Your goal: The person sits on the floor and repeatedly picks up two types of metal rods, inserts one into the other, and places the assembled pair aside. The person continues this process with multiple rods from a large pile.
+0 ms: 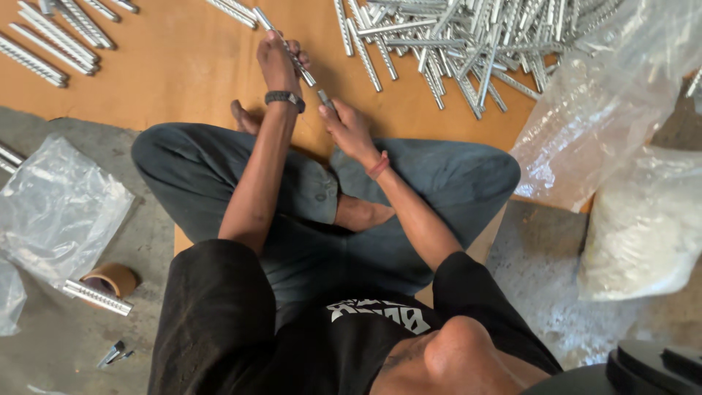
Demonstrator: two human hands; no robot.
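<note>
I sit cross-legged on a brown board [183, 73]. My left hand [276, 62], with a dark band at the wrist, grips a long ribbed metal rod [285, 45] that slants up and to the left. Just below it, my right hand [349, 130] is closed on a small dark piece [326, 99] held at the rod's lower end. A red band circles my right wrist. What the small piece is cannot be made out.
A big heap of ribbed metal rods [468, 44] lies ahead on the right; sorted rods [51, 36] lie at the far left. Clear plastic bags [614, 102] pile up on the right, another bag [58, 208] on the left. A tape roll [111, 279] sits on the concrete floor.
</note>
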